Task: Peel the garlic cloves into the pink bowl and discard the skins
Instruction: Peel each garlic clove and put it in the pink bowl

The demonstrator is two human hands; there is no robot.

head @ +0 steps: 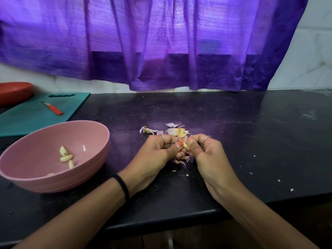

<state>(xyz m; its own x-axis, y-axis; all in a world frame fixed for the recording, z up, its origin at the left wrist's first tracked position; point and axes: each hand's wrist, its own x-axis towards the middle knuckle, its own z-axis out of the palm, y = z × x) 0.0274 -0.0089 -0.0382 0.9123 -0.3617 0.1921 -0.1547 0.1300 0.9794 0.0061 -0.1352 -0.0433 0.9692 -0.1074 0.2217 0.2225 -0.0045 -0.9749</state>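
At frame centre our left hand (158,150) and right hand (206,150) pinch one garlic clove (185,145); three peeled cloves (66,156) lie in the pink bowl (53,177) at lower left.

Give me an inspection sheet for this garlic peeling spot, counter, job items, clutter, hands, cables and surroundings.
Surface: black counter, dusty, small white flecks at the right.
Job's things: pink bowl at the left holds a few peeled cloves; one garlic clove is pinched between both hands.
Clutter: loose skins lie just beyond the hands, more skins under them; teal cutting board with a red-handled knife; red dish at the far left.
Grippers: left hand and right hand both grip the clove.
Cables: nothing seen.
Surroundings: purple curtain over a pale wall.
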